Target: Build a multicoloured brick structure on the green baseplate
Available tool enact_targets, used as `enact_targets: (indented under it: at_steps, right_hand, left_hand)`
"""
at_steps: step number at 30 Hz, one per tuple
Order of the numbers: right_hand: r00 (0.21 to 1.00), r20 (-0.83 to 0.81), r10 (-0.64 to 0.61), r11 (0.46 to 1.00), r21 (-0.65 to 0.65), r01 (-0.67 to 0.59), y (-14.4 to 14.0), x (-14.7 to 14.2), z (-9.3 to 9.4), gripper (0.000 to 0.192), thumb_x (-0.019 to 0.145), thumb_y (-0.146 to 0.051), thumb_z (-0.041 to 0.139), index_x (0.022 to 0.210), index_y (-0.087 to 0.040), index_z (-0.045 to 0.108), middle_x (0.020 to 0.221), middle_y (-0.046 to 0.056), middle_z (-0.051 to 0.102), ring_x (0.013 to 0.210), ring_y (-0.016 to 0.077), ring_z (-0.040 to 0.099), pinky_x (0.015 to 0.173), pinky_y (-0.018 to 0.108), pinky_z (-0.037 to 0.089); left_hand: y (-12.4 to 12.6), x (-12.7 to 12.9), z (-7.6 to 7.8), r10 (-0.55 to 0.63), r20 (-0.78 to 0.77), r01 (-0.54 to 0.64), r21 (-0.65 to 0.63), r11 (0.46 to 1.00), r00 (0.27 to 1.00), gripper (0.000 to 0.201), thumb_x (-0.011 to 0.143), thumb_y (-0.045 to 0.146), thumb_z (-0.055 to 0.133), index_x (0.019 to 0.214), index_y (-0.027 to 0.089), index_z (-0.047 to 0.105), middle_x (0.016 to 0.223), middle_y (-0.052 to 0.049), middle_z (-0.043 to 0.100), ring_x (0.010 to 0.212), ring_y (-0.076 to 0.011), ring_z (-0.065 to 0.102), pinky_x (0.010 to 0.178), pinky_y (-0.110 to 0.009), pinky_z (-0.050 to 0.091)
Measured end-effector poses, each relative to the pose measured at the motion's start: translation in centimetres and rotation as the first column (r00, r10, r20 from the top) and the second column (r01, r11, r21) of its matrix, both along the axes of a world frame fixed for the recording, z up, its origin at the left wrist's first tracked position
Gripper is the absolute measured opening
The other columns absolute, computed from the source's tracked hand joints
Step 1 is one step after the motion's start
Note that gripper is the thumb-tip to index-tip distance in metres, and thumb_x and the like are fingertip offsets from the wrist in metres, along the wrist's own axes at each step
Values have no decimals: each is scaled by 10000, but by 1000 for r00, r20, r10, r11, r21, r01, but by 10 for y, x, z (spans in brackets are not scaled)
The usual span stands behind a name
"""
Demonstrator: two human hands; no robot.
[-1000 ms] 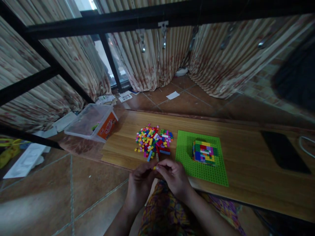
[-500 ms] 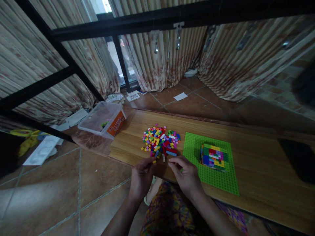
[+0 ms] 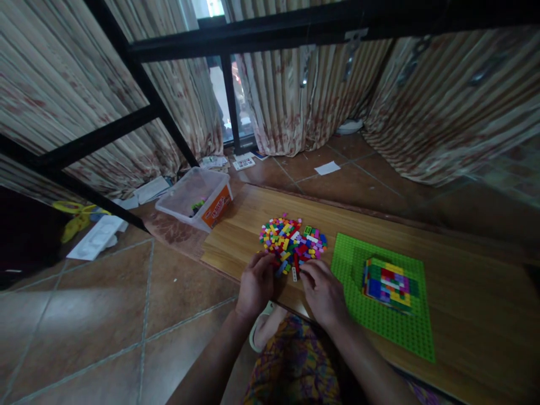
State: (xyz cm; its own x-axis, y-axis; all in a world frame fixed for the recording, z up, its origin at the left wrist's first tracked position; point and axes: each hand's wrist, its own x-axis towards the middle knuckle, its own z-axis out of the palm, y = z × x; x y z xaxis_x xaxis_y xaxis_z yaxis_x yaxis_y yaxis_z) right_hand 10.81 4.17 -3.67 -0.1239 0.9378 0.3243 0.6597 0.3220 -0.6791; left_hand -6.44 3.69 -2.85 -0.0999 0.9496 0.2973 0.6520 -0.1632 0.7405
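Observation:
A pile of small coloured bricks (image 3: 291, 239) lies on a wooden board (image 3: 244, 225). My left hand (image 3: 255, 283) rests at the pile's near left edge, fingertips touching bricks. Close beside it, my right hand (image 3: 323, 292) has its fingertips at the pile's near right edge. Whether either hand pinches a brick is hidden by the fingers. To the right lies a green baseplate (image 3: 352, 264) bearing a square multicoloured block of stacked bricks (image 3: 388, 284).
A clear plastic tub (image 3: 196, 197) with an orange label stands off the board's left end. Papers and a white tray (image 3: 97, 236) lie on the tiled floor at left. Black metal bars (image 3: 139, 84) cross overhead, and curtains hang behind. My patterned clothing (image 3: 291, 365) is below the hands.
My hands, held together near the board's edge a second ago, have parted and moved forward to the brick pile. The view has swung left, so the board's things sit further right.

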Motion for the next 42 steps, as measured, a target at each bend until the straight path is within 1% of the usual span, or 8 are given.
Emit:
enact_targets:
  at_steps: [9, 20, 23, 27, 30, 34, 39, 42]
  right_hand:
    - [997, 17, 71, 997, 25, -71, -15, -5, -1, 169, 924, -226, 490, 997, -229, 643, 1040, 68, 634, 945, 195, 614, 830, 330, 496]
    - [989, 147, 33, 999, 6, -35, -7, -7, -7, 178, 909, -176, 480, 973, -199, 644, 915, 67, 650, 857, 204, 587, 767, 322, 459]
    - [996, 86, -11, 1000, 27, 9, -8, -4, -6, 185, 910, -178, 467, 964, -207, 642, 900, 55, 653, 840, 189, 594, 752, 303, 457]
    - [998, 52, -38, 998, 50, 36, -9, 4, -7, 183, 907, -186, 468, 961, -219, 640, 892, 43, 655, 852, 185, 602, 769, 301, 463]
    - [996, 83, -38, 998, 53, 34, -11, 8, -10, 189, 903, -176, 462, 942, -224, 640, 921, 52, 663, 868, 194, 602, 772, 315, 471]
    - [996, 80, -38, 999, 30, 35, -13, 9, -6, 172, 899, -183, 486, 971, -217, 639, 962, 62, 661, 891, 203, 610, 776, 323, 490]
    - [1000, 7, -25, 999, 39, 25, -13, 3, 12, 191, 912, -217, 505, 1055, -222, 632, 1013, 61, 667, 929, 196, 627, 818, 320, 504]
    - [1000, 5, 7, 999, 38, -7, -13, 0, 17, 200, 913, -203, 502, 1065, -215, 633, 1021, 64, 665, 947, 196, 629, 824, 316, 506]
  left_hand:
    - [10, -14, 6, 80, 55, -81, 15, 997, 995, 225, 870, 180, 510, 1028, 197, 668, 1015, -65, 663, 923, -154, 640, 821, -273, 521]
    - [58, -14, 7, 37, -234, -70, -133, 989, 971, 166, 836, 199, 545, 918, 216, 688, 961, -64, 632, 857, -179, 610, 785, -300, 487]
    - [57, -14, 9, 56, -131, -71, -108, 992, 990, 148, 821, 192, 557, 911, 202, 674, 914, -50, 634, 793, -153, 600, 749, -275, 480]
    - [42, -9, 15, 42, 183, -12, -162, 987, 982, 165, 833, 281, 577, 947, 183, 644, 814, -15, 649, 684, -118, 583, 659, -235, 473]
    - [22, 1, 19, 1, 408, 98, -222, 970, 913, 240, 848, 358, 582, 1005, 182, 629, 847, -24, 672, 732, -129, 613, 672, -232, 486]
    - [-3, 16, 21, 10, 520, 134, -238, 962, 854, 255, 848, 385, 597, 998, 181, 634, 909, -36, 675, 817, -138, 612, 752, -242, 487]
    - [-11, 29, 22, 69, 714, 184, -271, 945, 696, 291, 813, 415, 641, 963, 166, 642, 901, -37, 679, 834, -140, 613, 778, -253, 490]
    - [-12, 32, 19, 69, 748, 196, -260, 946, 660, 285, 814, 419, 641, 962, 176, 639, 914, -34, 688, 852, -147, 626, 801, -270, 500]
